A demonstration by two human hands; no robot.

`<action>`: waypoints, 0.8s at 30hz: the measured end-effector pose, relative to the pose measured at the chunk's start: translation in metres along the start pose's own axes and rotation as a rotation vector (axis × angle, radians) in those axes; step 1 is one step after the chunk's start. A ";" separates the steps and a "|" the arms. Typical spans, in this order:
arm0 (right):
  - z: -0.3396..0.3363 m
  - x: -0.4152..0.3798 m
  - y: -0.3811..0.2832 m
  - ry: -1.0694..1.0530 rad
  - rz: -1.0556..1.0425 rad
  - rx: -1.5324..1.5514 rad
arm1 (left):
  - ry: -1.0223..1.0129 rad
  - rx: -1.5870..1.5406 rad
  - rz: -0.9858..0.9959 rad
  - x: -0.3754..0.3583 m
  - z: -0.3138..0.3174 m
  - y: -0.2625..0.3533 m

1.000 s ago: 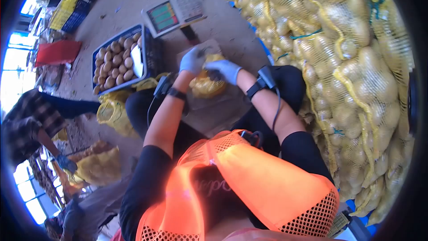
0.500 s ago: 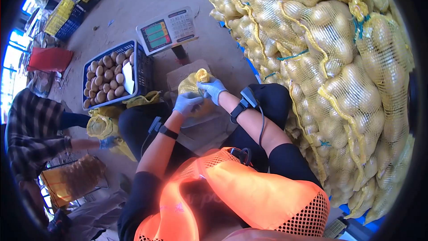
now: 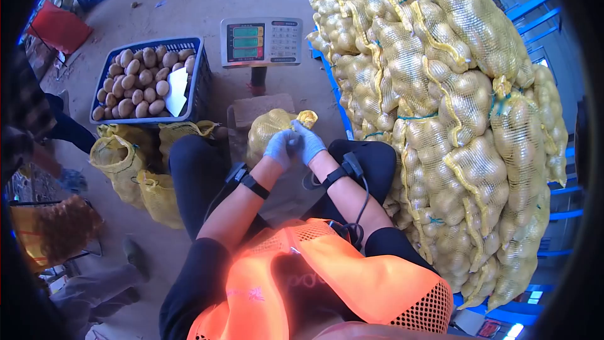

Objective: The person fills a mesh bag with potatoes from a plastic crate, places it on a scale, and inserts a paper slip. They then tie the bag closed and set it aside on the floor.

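Observation:
A filled yellow mesh bag (image 3: 270, 127) stands upright between my knees, by the scale's platform (image 3: 264, 106). Its gathered neck sticks out to the right at the top. My right hand (image 3: 308, 143), in a pale glove, is closed around the neck. Close against it, my left hand (image 3: 280, 148), gloved as well, has its fingers bent in at the bag's neck. The two hands touch, and what lies between the fingertips is hidden. To my left stand open yellow mesh bags (image 3: 119, 160).
A blue crate (image 3: 202, 75) of brown potatoes (image 3: 146, 77) with a white sheet stands at front left. Beside it rises the scale display (image 3: 261, 42). Full mesh sacks (image 3: 440, 119) are stacked high on my right. Another person's gloved hand (image 3: 72, 181) shows at far left.
My view has shifted, and the scale display now looks more level. My hands have come together at the bag's neck. The other person's hand has moved away from the open bags.

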State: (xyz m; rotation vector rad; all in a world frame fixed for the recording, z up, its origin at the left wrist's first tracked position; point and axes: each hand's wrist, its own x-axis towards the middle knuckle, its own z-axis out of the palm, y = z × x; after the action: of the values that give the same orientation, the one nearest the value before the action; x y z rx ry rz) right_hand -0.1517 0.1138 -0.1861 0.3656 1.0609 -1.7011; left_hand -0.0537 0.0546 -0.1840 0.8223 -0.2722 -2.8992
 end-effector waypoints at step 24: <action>0.000 -0.027 0.011 0.043 -0.029 -0.119 | 0.497 0.637 0.379 0.017 -0.009 -0.006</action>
State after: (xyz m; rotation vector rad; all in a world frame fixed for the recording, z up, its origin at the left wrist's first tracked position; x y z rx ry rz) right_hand -0.1313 0.1301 -0.1729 0.3130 1.1983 -1.6530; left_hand -0.0635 0.0565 -0.2013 1.3561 -1.1726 -2.1622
